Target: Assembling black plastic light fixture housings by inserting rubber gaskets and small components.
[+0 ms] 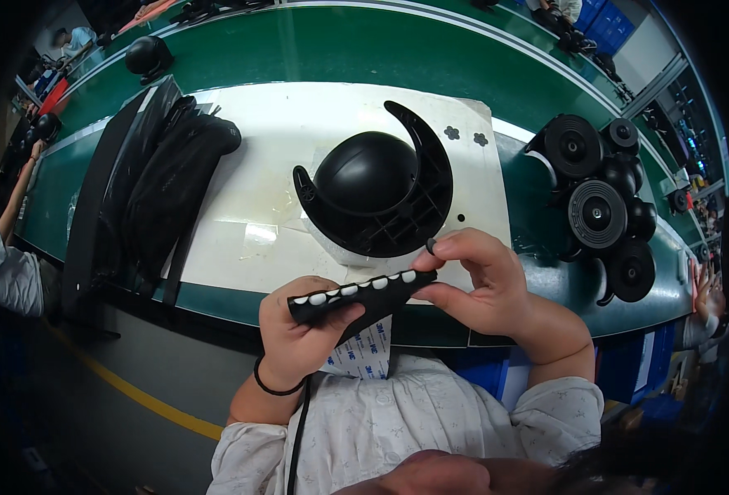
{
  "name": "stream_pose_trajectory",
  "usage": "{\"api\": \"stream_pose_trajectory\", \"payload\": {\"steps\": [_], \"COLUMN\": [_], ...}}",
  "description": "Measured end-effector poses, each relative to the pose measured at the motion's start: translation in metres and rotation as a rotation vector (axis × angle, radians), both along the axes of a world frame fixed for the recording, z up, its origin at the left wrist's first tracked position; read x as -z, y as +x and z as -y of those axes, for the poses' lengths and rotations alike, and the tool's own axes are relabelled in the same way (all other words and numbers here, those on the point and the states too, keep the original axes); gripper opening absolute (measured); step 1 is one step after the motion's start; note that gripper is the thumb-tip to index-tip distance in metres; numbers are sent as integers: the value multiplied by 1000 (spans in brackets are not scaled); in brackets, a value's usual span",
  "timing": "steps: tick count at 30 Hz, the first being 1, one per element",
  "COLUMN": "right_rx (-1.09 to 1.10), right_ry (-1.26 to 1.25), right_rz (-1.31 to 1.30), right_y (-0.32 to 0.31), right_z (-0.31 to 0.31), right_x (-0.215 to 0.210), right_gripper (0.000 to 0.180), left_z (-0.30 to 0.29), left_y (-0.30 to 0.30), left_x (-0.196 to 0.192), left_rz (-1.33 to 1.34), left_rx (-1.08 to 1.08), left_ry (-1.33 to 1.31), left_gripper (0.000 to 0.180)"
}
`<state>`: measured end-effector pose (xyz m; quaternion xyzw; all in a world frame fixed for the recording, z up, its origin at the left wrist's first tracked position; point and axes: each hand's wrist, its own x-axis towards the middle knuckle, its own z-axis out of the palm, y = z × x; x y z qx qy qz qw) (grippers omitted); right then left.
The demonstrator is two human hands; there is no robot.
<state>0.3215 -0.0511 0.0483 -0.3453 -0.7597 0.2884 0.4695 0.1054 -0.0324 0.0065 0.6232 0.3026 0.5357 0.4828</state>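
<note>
My left hand (297, 328) grips a narrow black strip (356, 297) dotted with several white oval pads, held level in front of my chest. My right hand (478, 280) pinches the strip's right end and carries a small black ring-shaped piece (431, 245) at the tip of a finger. Just beyond my hands, on a white mat (257, 165), rests a black dome-shaped housing (366, 175) set in a curved, ribbed black bracket (418, 206). A sheet of white backing paper (364, 351) hangs under the strip.
Folded black bags (162, 186) lie on the mat's left side. A cluster of round black speaker-like parts (603, 206) sits at the right on the green bench (315, 49). Two small flower-shaped black pieces (466, 135) lie on the mat. Other people's arms (5, 214) show at the left edge.
</note>
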Motion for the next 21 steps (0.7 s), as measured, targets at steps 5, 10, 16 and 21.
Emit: {"api": "stream_pose_trajectory", "payload": {"steps": [5, 10, 16, 21], "right_rx": [12, 44, 21, 50], "right_ry": [-79, -38, 576, 341], "right_rz": [-80, -230, 261, 5], "right_y": [-1, -5, 3, -9], "right_z": [2, 1, -1, -7], "right_x": [1, 0, -8, 6], "right_gripper": [44, 41, 41, 51], "left_z": [3, 1, 1, 0], "left_y": [4, 3, 3, 8], "left_x": [-4, -3, 0, -3], "left_rz": [90, 7, -78, -147], "left_rx": [-1, -8, -29, -26], "left_ry": [-154, -55, -27, 76], "left_gripper": [17, 15, 15, 16]}}
